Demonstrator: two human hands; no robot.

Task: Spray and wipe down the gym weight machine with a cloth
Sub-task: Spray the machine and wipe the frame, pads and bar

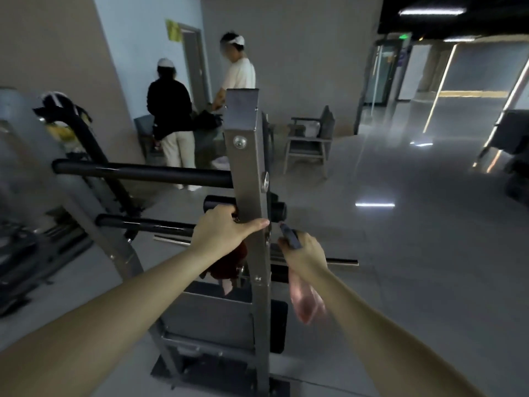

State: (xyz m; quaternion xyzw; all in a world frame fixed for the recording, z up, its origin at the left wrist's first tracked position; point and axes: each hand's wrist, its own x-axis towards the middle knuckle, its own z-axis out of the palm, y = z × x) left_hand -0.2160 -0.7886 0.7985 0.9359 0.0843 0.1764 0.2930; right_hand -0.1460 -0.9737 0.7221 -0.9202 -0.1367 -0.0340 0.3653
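Observation:
The grey steel upright of the weight machine (248,173) stands in the middle of the view, with black padded bars sticking out to its left. My left hand (226,229) holds a dark red cloth (232,260) against the left face of the upright, thumb stretched across the front. The cloth hangs down under my palm. Just right of the upright, my right hand (303,253) grips a pinkish spray bottle (305,299); its dark nozzle points toward the post. The bottle's body is blurred.
Two people (171,110) stand at the back by a door. A grey chair (310,141) sits behind the machine to the right. Another machine frame (34,196) fills the left side. Open tiled floor (415,253) spreads to the right.

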